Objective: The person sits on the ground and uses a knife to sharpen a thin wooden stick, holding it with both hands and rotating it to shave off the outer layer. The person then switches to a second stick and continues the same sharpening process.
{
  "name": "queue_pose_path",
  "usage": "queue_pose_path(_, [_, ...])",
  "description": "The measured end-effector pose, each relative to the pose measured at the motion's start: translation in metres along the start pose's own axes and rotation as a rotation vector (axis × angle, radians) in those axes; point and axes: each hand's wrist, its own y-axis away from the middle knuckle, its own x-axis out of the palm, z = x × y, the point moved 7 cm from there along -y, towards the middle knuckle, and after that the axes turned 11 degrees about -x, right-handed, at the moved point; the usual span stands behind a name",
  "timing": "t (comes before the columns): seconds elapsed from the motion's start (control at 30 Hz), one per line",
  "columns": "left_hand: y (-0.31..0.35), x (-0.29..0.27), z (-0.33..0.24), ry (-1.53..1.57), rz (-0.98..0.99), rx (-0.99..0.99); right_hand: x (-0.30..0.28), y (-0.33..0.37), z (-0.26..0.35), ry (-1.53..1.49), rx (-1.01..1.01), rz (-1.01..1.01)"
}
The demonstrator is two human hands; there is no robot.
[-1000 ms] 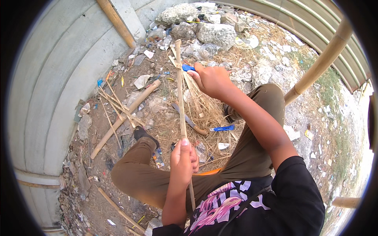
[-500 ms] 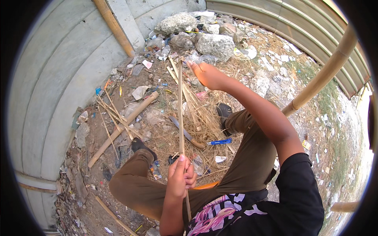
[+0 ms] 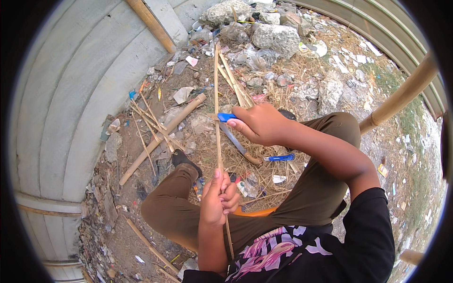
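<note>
A long thin bamboo strip (image 3: 217, 94) runs upright from my lap toward the rubble. My left hand (image 3: 216, 198) grips its lower part, thumb pressed along it. My right hand (image 3: 257, 123) is closed on a blue-handled cutter (image 3: 225, 116), whose tip rests against the strip about midway up. My knees in brown trousers (image 3: 302, 207) spread to either side below the hands.
A large knife (image 3: 238, 145) and a second blue cutter (image 3: 280, 158) lie on the dry grass between my legs. Thick bamboo poles (image 3: 160, 134) and thin sticks lie at left beside a curved concrete wall (image 3: 71, 108). Rocks (image 3: 276, 35) and litter fill the back.
My right hand with the blue cutter has drawn back down the strip toward me, from the strip's far end to its middle. My left hand keeps its grip low on the strip.
</note>
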Motion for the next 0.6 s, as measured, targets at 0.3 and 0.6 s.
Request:
queue_pose_path(0.3, [0.014,-0.011,-0.012,0.11,0.075,0.054,0.043,0.013,0.063,0.022,-0.263,-0.027])
queue_pose_path(0.6, [0.014,-0.009,-0.005,0.15,0.059,0.056,0.035,0.007,0.062,0.269,-0.294,-0.05])
